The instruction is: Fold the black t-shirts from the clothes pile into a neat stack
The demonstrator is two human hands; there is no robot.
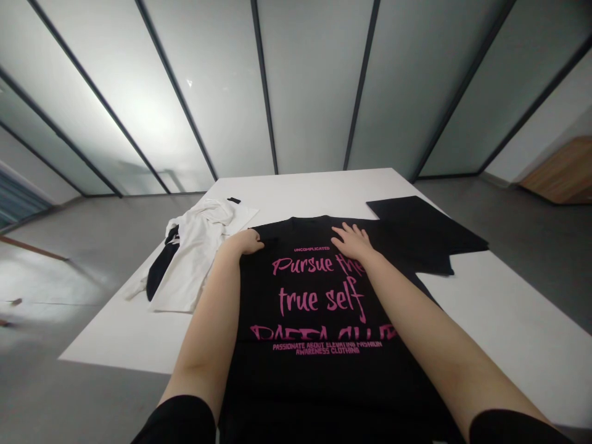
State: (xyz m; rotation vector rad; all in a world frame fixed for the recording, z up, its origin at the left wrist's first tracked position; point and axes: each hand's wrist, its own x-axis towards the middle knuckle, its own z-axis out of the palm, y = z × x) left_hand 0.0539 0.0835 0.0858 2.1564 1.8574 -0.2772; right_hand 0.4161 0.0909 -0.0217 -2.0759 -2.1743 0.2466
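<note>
Gently: keep the black printed T-shirt [319,280] flat on the white counter [518,314], smoothing outward from the neckline [309,222], easing out the crosswise crease [319,340]. Lying beneath both hands, extending back toward the body. Resting with the right hand [352,242] open, splayed; touching the opposite side with the left hand [251,241], curled, cannot tell whether pinching cloth.

Office-like space, frosted-glass partition wall [314,80]
</note>
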